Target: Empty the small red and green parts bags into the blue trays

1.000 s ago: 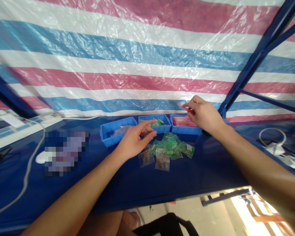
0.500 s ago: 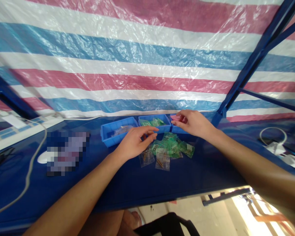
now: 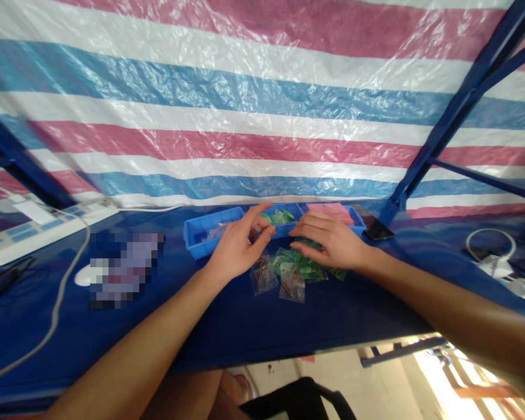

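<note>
My left hand hovers in front of the left and middle trays, thumb and index finger apart, with nothing seen in it. My right hand is over the pile of green plastic bags, fingers and thumb apart; green film shows between them, and contact is unclear. Clear bags with brass-coloured pins lie at the pile's near side. Behind stand a left blue tray with clear bags, a middle tray with green bags, and a right tray with pink bags.
A dark flat object lies right of the trays. On the left are a white mouse, a blurred-out item, a cable and a power strip. Striped sheeting hangs behind the table, between blue frame posts.
My right hand has left the pink bags in the right tray and come left and nearer, over the green pile. My left hand has shifted slightly, with its index finger raised.
</note>
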Available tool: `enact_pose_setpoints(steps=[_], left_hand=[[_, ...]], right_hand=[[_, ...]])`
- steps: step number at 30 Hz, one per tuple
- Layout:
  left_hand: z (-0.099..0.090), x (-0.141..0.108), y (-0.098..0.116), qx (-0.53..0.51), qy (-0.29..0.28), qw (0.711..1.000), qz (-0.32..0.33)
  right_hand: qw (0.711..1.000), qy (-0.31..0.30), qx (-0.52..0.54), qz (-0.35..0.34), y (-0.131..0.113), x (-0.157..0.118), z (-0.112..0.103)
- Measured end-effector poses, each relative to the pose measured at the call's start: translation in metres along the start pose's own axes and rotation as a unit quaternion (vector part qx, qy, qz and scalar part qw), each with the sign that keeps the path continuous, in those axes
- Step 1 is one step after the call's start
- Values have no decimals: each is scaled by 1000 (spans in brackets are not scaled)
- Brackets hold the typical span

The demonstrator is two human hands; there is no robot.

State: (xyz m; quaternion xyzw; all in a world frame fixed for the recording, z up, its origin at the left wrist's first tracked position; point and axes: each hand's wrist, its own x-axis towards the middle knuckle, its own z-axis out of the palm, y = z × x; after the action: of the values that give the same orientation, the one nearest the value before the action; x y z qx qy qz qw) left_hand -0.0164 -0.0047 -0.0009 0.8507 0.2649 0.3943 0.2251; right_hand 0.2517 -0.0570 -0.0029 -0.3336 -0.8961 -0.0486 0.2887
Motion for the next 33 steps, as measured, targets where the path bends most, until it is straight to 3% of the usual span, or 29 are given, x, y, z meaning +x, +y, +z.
enact_pose_setpoints(steps=[4,12,19,28,33], left_hand=[[-2,-2,2,0,37,999,-8],[-3,-3,1,-8,43,999,-16],[-2,-3,-4,-1,45,999,9],[-1,-3,-2,12,36,999,17],[-1,-3,-3,12,27,999,13]], right_hand=[[989,-63,85,-99,-22,3,13],[982,-134,92,-93,-44,0,29],[986,-90,110,-89,-35,1,35],[979,-42,201,-16,-38,4,35],[981,-52,186,-21,-38,4,33]])
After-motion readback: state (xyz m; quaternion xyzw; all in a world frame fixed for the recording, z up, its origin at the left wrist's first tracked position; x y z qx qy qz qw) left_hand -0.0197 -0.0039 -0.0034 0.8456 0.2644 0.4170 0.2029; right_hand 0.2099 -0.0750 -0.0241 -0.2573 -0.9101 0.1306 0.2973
